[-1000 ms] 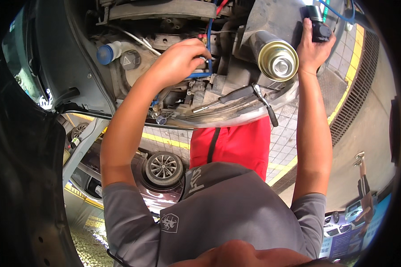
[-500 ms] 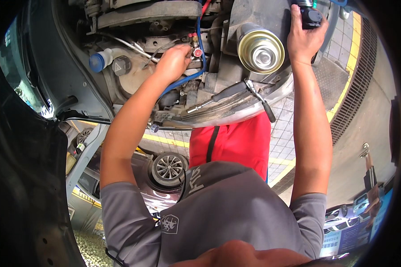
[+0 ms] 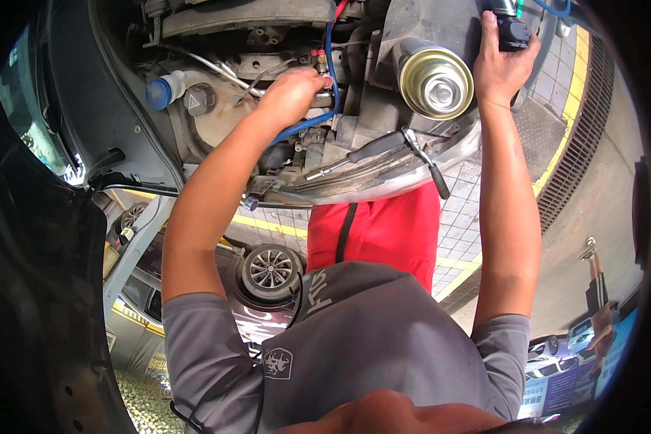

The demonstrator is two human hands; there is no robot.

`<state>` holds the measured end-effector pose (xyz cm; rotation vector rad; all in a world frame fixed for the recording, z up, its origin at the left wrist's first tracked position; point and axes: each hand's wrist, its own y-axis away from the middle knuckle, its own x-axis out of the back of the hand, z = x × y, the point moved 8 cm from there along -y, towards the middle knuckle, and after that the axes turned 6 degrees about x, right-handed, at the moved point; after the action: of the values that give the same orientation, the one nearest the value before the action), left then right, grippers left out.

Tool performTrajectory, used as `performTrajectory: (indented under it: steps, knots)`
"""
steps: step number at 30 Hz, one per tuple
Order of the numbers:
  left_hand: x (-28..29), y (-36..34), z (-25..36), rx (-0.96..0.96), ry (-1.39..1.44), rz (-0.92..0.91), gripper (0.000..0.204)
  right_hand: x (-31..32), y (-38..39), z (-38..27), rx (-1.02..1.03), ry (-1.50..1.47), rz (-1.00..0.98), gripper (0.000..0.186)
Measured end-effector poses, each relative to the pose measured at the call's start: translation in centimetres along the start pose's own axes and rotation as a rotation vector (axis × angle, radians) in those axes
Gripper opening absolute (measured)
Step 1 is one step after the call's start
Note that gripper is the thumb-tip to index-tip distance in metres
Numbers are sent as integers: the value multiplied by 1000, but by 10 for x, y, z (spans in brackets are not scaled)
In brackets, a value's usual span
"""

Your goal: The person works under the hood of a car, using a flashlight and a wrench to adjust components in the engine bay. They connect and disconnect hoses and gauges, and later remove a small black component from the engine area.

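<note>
Inside a car's engine bay, my left hand [image 3: 295,95] has its fingers closed round a small red knob [image 3: 328,82] on a fitting. A blue hose [image 3: 330,58] runs down beside that fitting, and red caps [image 3: 317,53] show just above it. At the upper right, my right hand [image 3: 508,72] is wrapped round a black object with a rounded end [image 3: 515,33]. A metal part above it is cut off by the picture's top edge, and I cannot tell its kind. Between my hands a metal can [image 3: 435,81] shows its round, recessed end.
A black-handled driver [image 3: 376,147] and a ratchet wrench [image 3: 428,163] lie on the front edge of the bay. To the left are a blue cap [image 3: 159,94] and a black cap [image 3: 198,100]. A floor grate [image 3: 582,137] runs along the right.
My left hand has shifted slightly right, and its fingers now cover more of the red knob. My right hand keeps its grip; the view has shifted a little.
</note>
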<state>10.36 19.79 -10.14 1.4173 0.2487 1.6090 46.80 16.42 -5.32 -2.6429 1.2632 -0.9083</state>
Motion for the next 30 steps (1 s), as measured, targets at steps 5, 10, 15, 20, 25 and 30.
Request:
performTrajectory:
  steps: [5, 10, 15, 20, 25, 30]
  knots:
    - [-8, 3, 8, -163, -51, -68, 28, -1, 0, 1, 15, -18, 0, 66]
    - [1, 2, 8, -123, -53, 77, 25, 1, 0, -1, 26, 30, -1, 66]
    - [6, 5, 6, 43, -226, -9, 25, 0, 0, -1, 7, -11, 2, 65]
    - [1, 9, 13, -142, -155, 83, 27, 2, -2, -6, 43, 162, -4, 64]
    - [6, 6, 15, -143, -186, 58, 25, 1, 0, -1, -4, 32, 26, 65]
    - [2, 4, 9, 79, -322, -27, 26, 1, 0, -2, -13, -13, 37, 66]
